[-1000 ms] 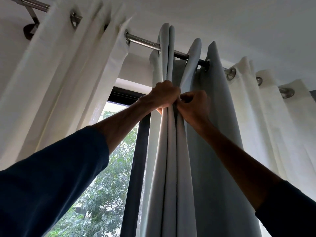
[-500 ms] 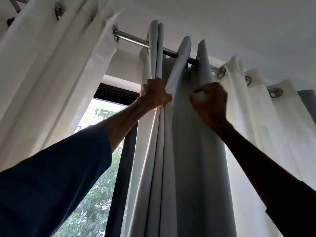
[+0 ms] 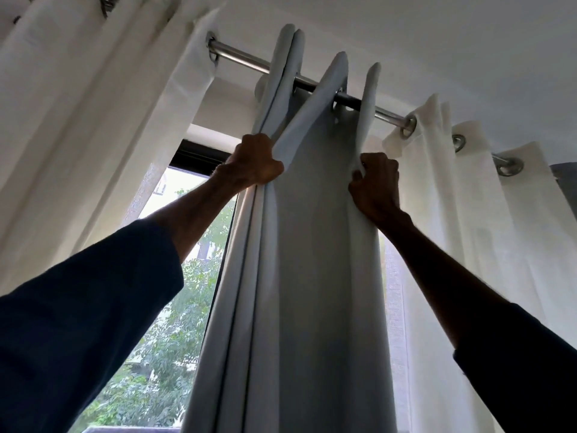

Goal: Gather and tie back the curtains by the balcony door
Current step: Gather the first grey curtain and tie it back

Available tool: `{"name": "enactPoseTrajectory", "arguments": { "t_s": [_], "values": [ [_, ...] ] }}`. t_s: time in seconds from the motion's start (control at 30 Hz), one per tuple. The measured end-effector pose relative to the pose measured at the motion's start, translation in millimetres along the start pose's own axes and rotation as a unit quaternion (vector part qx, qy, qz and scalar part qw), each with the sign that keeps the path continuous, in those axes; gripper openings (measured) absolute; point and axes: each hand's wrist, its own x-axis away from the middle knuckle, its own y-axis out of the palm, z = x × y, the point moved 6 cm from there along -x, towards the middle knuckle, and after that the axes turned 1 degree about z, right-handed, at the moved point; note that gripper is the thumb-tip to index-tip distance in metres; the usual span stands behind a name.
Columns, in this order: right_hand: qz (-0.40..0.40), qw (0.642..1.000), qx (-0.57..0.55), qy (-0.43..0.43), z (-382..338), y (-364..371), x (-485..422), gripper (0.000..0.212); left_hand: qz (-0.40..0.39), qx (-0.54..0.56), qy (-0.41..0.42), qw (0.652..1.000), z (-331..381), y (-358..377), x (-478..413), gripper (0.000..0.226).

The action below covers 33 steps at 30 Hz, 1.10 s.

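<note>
Clutching the bunched pleats of the grey curtain [image 3: 312, 276] in the left grip [image 3: 254, 164], fist closed, and its outer right fold in the right grip [image 3: 376, 182], fingers curled over the edge. Hanging from the middle of the rod [image 3: 243, 54] between white sheers [image 3: 452, 229], one panel spread flat between the holds. Held high, likely to slide the folds together before tying.

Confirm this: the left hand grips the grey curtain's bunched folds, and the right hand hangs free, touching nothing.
Not quite. The head view shows the right hand gripping a fold at the right side of the grey curtain, not hanging free. The left hand does grip the bunched folds.
</note>
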Motion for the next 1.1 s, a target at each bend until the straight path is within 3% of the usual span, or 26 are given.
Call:
{"name": "enactPoseTrajectory", "arguments": {
  "t_s": [0.1, 0.3, 0.47, 0.63, 0.7, 0.77, 0.83, 0.9, 1.03, 1.1],
  "values": [
    [-0.006, 1.000, -0.015, -0.002, -23, 5, -2, 0.006, -0.002, -0.037, 0.008, 0.999, -9, -4, 3, 0.073],
    [0.006, 0.999, -0.029, -0.011, -45, 22, -8, 0.015, 0.023, -0.034, 0.032, 0.999, 1, -1, 6, 0.037],
    [0.020, 0.998, -0.054, -0.037, -43, 30, -7, 0.013, 0.028, -0.016, 0.056, 0.998, 22, 10, 6, 0.041],
    [-0.001, 0.994, -0.051, -0.092, -41, 30, 9, 0.024, 0.023, -0.046, 0.056, 0.997, 45, 17, 16, 0.052],
    [-0.004, 0.995, -0.059, -0.083, -22, 24, 9, 0.024, 0.020, -0.061, 0.053, 0.997, 51, 20, 21, 0.043],
    [0.008, 0.998, -0.064, -0.027, 10, 18, 5, 0.009, 0.013, -0.064, 0.050, 0.997, 52, 19, 23, 0.034],
    [0.016, 0.998, -0.042, 0.042, 34, 13, -5, 0.038, 0.007, -0.054, 0.048, 0.997, 51, 17, 22, 0.028],
    [0.015, 0.995, -0.036, 0.090, 41, 8, -23, 0.049, 0.010, -0.048, 0.039, 0.998, 52, 14, 19, 0.030],
    [0.028, 0.996, -0.029, 0.076, 23, 2, -63, 0.048, 0.040, -0.041, 0.038, 0.998, 57, 11, 17, 0.029],
    [-0.016, 0.999, -0.027, 0.041, 5, 12, -71, 0.059, 0.050, -0.044, 0.042, 0.997, 58, 12, 17, 0.038]
  ]
}}
